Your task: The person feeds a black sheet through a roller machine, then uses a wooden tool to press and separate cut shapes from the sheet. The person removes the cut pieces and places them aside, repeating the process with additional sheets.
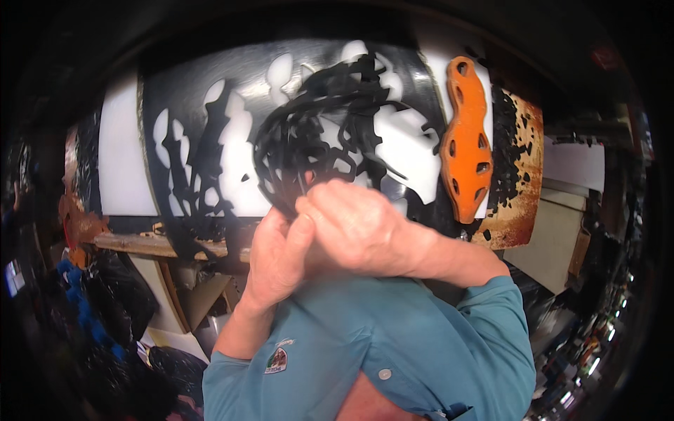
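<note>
A tangled web of black cut-out sheet scrap (270, 144) rises in front of me, smeared by motion. My left hand (275, 256) is closed at its near edge, the thumb pressed against the fingers. Right beside it, my right hand (354, 224) is closed too, its fingers curled round the same scrap. Exactly where the material lies inside the fingers is hidden. Under and behind it spreads a black sheet (186, 74) full of leaf-shaped openings, through which a white surface shows. An orange cutting die (469, 151), long and wavy with several holes, lies to the right, apart from both hands.
The white board (126, 154) shows at the left of the black sheet. Small black offcuts (507, 151) are heaped right of the die, over a worn brown board (523, 221). A wooden edge (161, 244) runs along the bench front. Black plastic bags (123, 288) stand low at left.
</note>
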A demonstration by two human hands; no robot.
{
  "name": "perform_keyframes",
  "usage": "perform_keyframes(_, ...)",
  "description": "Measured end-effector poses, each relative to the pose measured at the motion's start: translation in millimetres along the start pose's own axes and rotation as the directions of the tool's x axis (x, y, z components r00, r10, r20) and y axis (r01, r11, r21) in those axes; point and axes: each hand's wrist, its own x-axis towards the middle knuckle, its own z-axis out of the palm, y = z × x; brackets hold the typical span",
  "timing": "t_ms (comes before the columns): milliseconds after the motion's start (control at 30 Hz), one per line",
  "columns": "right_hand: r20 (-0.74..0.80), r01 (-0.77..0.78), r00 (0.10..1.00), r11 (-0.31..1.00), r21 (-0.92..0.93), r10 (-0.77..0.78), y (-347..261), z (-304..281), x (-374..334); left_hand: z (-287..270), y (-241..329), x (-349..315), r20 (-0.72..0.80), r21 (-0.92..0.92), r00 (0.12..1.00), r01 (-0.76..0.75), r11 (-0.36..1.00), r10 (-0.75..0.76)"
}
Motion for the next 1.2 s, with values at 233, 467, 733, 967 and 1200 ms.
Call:
perform_keyframes(233,0.163,0.027,0.985,0.985,0.170,-0.055,-37.5,39.1,-7.8,-23.6,-20.4,-48.8,-0.204,-0.426,0.936,0.179,0.887,-0.287)
perform_keyframes(467,0.004,-0.110,0.993,0.910,0.400,0.118,2.5,20.2,-26.7,-56.7,-21.8,-73.7,-0.345,-0.419,0.862,0.212,0.883,-0.371)
perform_keyframes(733,0.089,-0.584,0.776,0.659,0.473,0.624,56.6,51.9,-70.1,-48.8,18.5,-103.7,-0.237,-0.119,0.971,0.004,0.993,-0.032)
perform_keyframes(967,0.051,-0.563,0.776,0.654,0.505,0.629,60.0,58.4,-74.6,-42.6,29.4,-100.2,-0.278,-0.081,0.961,-0.040,0.996,0.016)
perform_keyframes(1200,0.019,-0.556,0.768,0.653,0.514,0.640,60.4,63.2,-78.1,-60.2,30.9,-100.1,-0.300,-0.125,0.952,-0.093,0.988,0.052)
